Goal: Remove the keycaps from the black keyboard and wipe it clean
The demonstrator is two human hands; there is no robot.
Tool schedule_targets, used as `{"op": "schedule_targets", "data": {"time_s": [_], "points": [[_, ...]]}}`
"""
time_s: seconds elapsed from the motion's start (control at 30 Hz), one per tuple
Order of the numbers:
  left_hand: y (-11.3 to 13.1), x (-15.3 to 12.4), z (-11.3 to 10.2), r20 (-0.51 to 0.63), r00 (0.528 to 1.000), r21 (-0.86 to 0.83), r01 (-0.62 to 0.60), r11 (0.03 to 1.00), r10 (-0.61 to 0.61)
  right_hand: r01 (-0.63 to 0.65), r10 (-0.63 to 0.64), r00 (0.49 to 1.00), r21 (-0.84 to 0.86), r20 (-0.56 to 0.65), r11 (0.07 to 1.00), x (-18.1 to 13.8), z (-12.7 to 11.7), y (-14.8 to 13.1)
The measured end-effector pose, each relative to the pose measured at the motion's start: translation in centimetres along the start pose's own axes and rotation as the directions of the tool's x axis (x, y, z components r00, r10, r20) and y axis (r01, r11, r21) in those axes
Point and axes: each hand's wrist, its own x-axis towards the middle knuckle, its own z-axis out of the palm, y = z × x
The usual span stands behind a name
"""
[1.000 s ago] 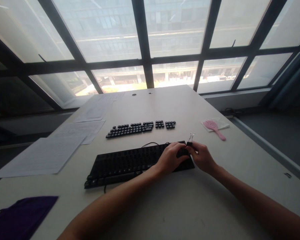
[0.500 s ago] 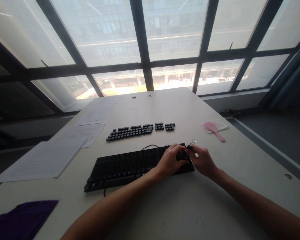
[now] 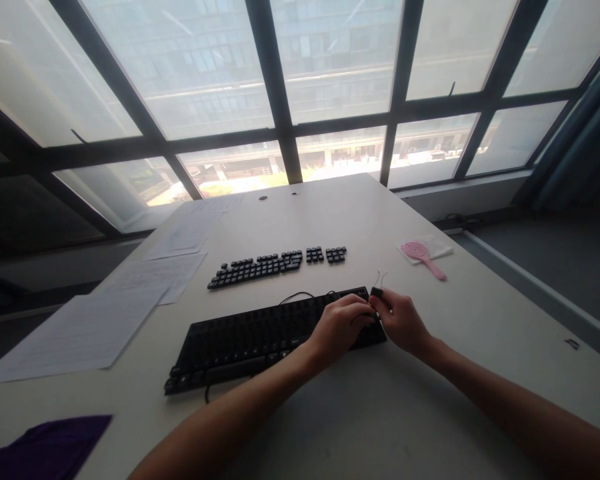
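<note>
A black keyboard (image 3: pixel 250 343) lies slantwise on the white table, with many of its keycaps off. My right hand (image 3: pixel 403 323) is closed over the keyboard's right end, pinching what looks like a wire keycap puller (image 3: pixel 377 292): a small black block with two thin wires pointing up and away. Touching or almost touching it from the left, my left hand (image 3: pixel 341 325) has its fingers bent together above the number pad; whatever they hold is hidden. Behind the keyboard, loose black keycaps (image 3: pixel 257 268) are laid out in rows and two smaller blocks.
Paper sheets (image 3: pixel 75 337) cover the table's left side. A purple cloth or folder (image 3: pixel 50 447) lies at the near left corner. To the right, a pink hairbrush (image 3: pixel 423 257) rests on a clear bag. The keyboard's cable (image 3: pixel 297 294) loops behind it. Windows stand beyond the table.
My left hand's thumb and fingers have drawn closer together beside my right hand. The puller's wires have turned more upright. The whole view has shifted slightly.
</note>
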Motion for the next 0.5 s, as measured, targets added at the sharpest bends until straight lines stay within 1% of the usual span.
{"op": "schedule_targets", "data": {"time_s": [0.07, 0.1, 0.17, 0.27, 0.33, 0.37, 0.43, 0.5], "points": [[0.4, 0.2, -0.4, 0.003, 0.997, -0.056, 0.083, 0.995, -0.083, 0.054, -0.053, 0.998, -0.065, 0.017, 0.996, -0.1, -0.1, -0.2], [0.5, 0.4, -0.7, 0.004, 0.993, -0.065, 0.115, 0.991, -0.115, 0.06, -0.06, 0.998, -0.071, 0.01, 0.996, -0.1, -0.2, -0.2], [0.2, 1.2, -1.5, -0.019, 0.983, -0.059, 0.182, 0.981, -0.184, 0.026, -0.027, 0.999, -0.029, -0.035, 0.999, 0.2, -0.4, 0.0], [-1.8, 3.2, -2.7, -0.091, 0.957, -0.015, 0.275, 0.961, -0.275, -0.054, 0.062, 0.994, 0.089, -0.091, 0.995, 0.7, -0.5, 0.6], [-3.8, 4.7, -2.9, -0.098, 0.952, 0.043, 0.296, 0.954, -0.291, -0.07, 0.083, 0.991, 0.131, -0.1, 0.989, 1.0, -0.5, 0.9], [-4.9, 5.3, -2.9, -0.076, 0.955, 0.102, 0.295, 0.95, -0.288, -0.067, 0.081, 0.992, 0.136, -0.1, 0.988, 1.0, -0.5, 1.0], [-6.7, 6.1, -2.6, 0.005, 0.963, 0.24, 0.26, 0.935, -0.269, -0.056, 0.07, 0.993, 0.133, -0.098, 0.99, 1.0, -0.5, 1.0], [-7.9, 6.4, -2.2, 0.086, 0.963, 0.331, 0.214, 0.919, -0.255, -0.05, 0.062, 0.994, 0.127, -0.093, 0.991, 1.0, -0.7, 0.9]]}}
